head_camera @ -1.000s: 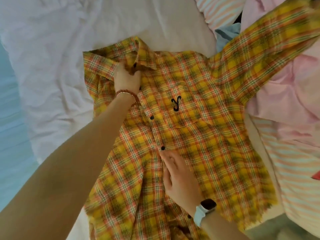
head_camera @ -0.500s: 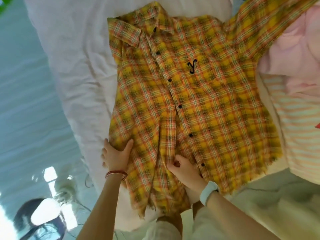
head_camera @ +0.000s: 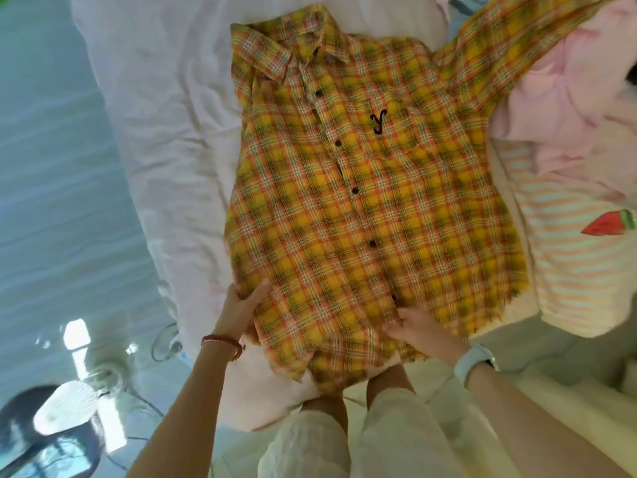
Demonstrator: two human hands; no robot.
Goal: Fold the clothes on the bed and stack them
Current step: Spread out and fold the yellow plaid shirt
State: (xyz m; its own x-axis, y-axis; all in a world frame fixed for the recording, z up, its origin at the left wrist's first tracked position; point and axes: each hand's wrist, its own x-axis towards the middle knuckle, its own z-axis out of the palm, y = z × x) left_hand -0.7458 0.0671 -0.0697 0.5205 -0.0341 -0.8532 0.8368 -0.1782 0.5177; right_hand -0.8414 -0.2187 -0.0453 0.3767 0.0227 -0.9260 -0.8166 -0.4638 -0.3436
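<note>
A yellow and orange plaid shirt [head_camera: 362, 201] lies face up on the white bed [head_camera: 155, 132], buttoned, collar at the far end. Its right sleeve [head_camera: 510, 39] stretches over the clothes at the upper right. My left hand [head_camera: 241, 305] grips the shirt's lower left edge, thumb on top of the cloth. My right hand [head_camera: 413, 326] pinches the hem by the button placket near the lowest button. The hem hangs over the bed's near edge.
A pink garment [head_camera: 568, 108] and a pink-striped garment with a watermelon patch [head_camera: 568, 253] lie to the right of the shirt. The floor [head_camera: 51, 201] runs along the left, with a fan [head_camera: 62, 412] and cables near the bed corner. My legs stand against the bed's edge.
My left hand left the collar and came down to the shirt's lower left edge. My right hand slid down the placket to the hem. The lower front now lies flatter.
</note>
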